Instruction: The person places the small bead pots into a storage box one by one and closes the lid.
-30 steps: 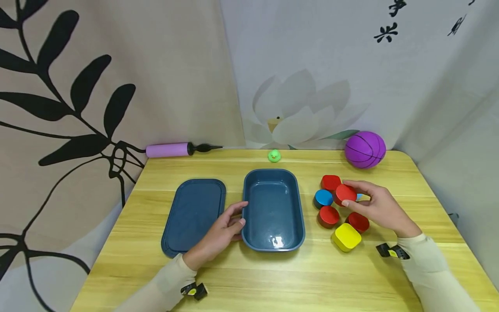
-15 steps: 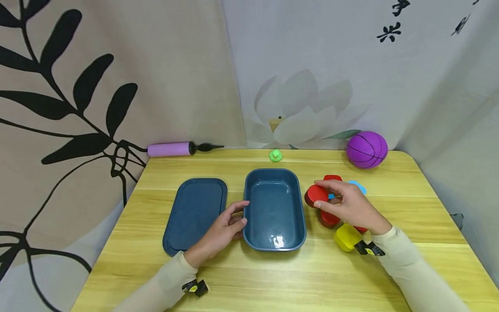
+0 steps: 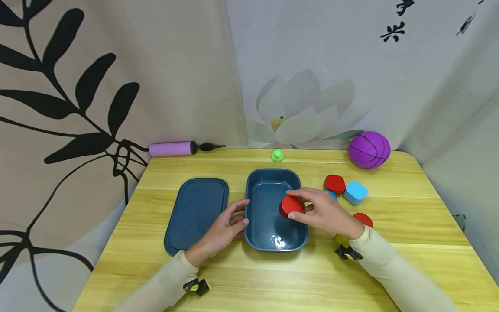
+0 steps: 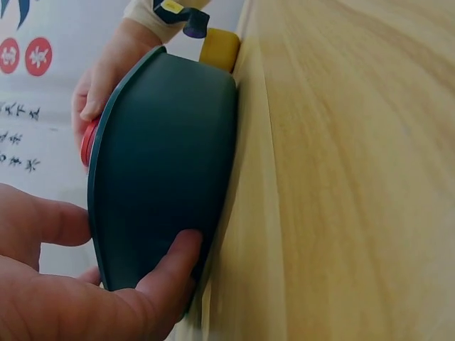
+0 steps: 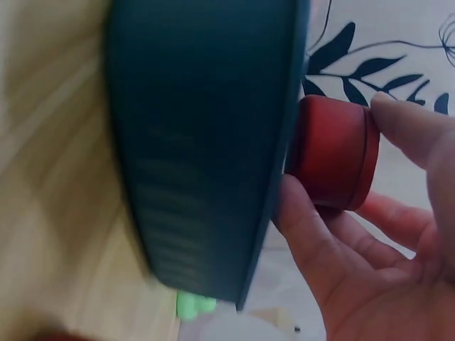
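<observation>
red round block [image 3: 291,204] over blue box [image 3: 263,219], right half
right hand [image 3: 329,212] pinches it by its sides, flat face up, axis roughly upright; left hand [image 3: 220,232], fingers unclenched, touches the box's left side (box long axis running front to back).

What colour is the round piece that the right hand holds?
The round piece in the right hand is red; the head view shows it best.

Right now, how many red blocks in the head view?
3: a red cylinder in the right hand over the blue container, an angular red block beside the light-blue block, another red cylinder beside that hand. More may be hidden.
</observation>
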Available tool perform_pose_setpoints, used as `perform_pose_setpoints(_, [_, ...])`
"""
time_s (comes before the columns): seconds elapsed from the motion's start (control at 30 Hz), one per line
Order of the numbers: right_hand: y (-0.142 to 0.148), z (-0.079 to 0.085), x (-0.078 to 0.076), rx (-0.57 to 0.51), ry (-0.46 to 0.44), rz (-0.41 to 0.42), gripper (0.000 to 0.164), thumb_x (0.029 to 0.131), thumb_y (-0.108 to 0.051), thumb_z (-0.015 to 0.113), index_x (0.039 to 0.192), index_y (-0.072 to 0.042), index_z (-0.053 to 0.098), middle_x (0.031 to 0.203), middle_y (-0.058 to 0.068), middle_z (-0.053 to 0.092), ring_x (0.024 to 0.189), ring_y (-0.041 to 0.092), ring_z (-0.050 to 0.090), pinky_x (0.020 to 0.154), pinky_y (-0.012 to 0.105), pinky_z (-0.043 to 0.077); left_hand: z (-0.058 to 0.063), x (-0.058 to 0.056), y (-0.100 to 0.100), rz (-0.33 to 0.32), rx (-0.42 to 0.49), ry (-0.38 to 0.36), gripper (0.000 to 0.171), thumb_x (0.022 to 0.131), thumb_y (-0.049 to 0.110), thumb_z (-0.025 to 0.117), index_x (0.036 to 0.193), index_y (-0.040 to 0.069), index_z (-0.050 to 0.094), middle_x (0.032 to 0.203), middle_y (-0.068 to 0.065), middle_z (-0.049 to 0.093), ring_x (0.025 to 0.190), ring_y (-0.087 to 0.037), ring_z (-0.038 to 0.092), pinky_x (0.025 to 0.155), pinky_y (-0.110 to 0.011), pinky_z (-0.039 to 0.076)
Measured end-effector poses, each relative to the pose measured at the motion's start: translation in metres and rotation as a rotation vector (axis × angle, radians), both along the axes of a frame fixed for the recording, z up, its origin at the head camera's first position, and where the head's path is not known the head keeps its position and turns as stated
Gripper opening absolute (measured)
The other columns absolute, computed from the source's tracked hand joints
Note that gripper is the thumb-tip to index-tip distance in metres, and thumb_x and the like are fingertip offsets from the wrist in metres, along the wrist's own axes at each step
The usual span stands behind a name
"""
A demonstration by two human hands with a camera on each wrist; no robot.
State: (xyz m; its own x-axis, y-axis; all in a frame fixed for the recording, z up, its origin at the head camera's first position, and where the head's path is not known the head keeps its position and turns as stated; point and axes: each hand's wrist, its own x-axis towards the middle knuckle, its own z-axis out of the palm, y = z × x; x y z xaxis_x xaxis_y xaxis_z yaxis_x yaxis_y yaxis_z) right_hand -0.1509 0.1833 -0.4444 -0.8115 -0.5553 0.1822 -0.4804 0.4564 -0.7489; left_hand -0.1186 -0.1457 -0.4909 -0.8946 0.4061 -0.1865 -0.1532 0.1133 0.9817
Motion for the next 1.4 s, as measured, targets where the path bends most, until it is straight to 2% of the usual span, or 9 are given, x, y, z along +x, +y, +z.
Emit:
perform_pose_setpoints(0.13, [-0.015, -0.002, 0.003, 0.056, 0.021, 0.026, 0.060, 0.093, -0.042, 0.083, 0.144, -0.016, 0.066, 0.127, -0.001, 0.070, 0.103, 0.011, 0.069, 0.081, 0.024, 0.063, 0.000, 0.000, 0.000, -0.007, -0.005, -0.001, 0.059, 0.110, 0.012, 0.055, 0.164, 0.013, 0.034, 0.165, -0.021, 0.038, 0.142, -0.041, 0.054, 0.094, -0.041, 0.061])
perform_pose_setpoints(0.3, [-0.034, -0.007, 0.007, 0.109, 0.009, 0.090, 0.061, 0.095, -0.048, 0.079, 0.144, -0.015, 0.065, 0.130, 0.000, 0.069, 0.108, 0.012, 0.067, 0.084, 0.024, 0.062, 0.003, 0.000, 0.000, -0.014, -0.009, -0.011, 0.059, 0.110, 0.012, 0.055, 0.165, 0.014, 0.033, 0.165, -0.019, 0.037, 0.143, -0.041, 0.054, 0.095, -0.040, 0.061])
perform_pose_setpoints(0.6, [-0.061, -0.012, 0.012, 0.174, 0.104, 0.189, 0.056, 0.096, -0.043, 0.079, 0.140, -0.010, 0.067, 0.121, -0.004, 0.071, 0.099, 0.007, 0.062, 0.081, 0.025, 0.057, 0.006, 0.000, 0.001, -0.021, -0.005, -0.009, 0.059, 0.111, 0.010, 0.052, 0.165, 0.013, 0.031, 0.165, -0.021, 0.036, 0.144, -0.042, 0.052, 0.101, -0.045, 0.060])
perform_pose_setpoints(1.0, [-0.083, -0.024, 0.010, 0.282, 0.060, 0.270, 0.041, 0.096, -0.032, 0.080, 0.132, -0.014, 0.071, 0.119, -0.003, 0.072, 0.100, 0.007, 0.062, 0.087, 0.025, 0.052, 0.000, -0.001, 0.001, -0.037, 0.001, -0.007, 0.059, 0.111, 0.012, 0.052, 0.166, 0.015, 0.030, 0.165, -0.021, 0.035, 0.146, -0.041, 0.051, 0.102, -0.045, 0.059])
perform_pose_setpoints(1.2, [-0.085, -0.025, 0.009, 0.313, 0.007, 0.281, 0.042, 0.095, -0.033, 0.081, 0.132, -0.017, 0.071, 0.119, -0.006, 0.071, 0.101, 0.006, 0.061, 0.089, 0.026, 0.052, -0.001, -0.001, 0.001, -0.039, 0.007, -0.012, 0.059, 0.112, 0.014, 0.051, 0.166, 0.017, 0.029, 0.165, -0.021, 0.035, 0.145, -0.041, 0.050, 0.101, -0.044, 0.059])
perform_pose_setpoints(1.4, [-0.086, -0.026, 0.009, 0.307, 0.005, 0.277, 0.043, 0.094, -0.033, 0.082, 0.133, -0.018, 0.070, 0.118, -0.006, 0.070, 0.100, 0.006, 0.060, 0.087, 0.024, 0.052, -0.001, -0.001, 0.001, -0.034, 0.006, -0.019, 0.059, 0.112, 0.013, 0.051, 0.166, 0.018, 0.028, 0.165, -0.021, 0.035, 0.145, -0.040, 0.051, 0.100, -0.043, 0.059])
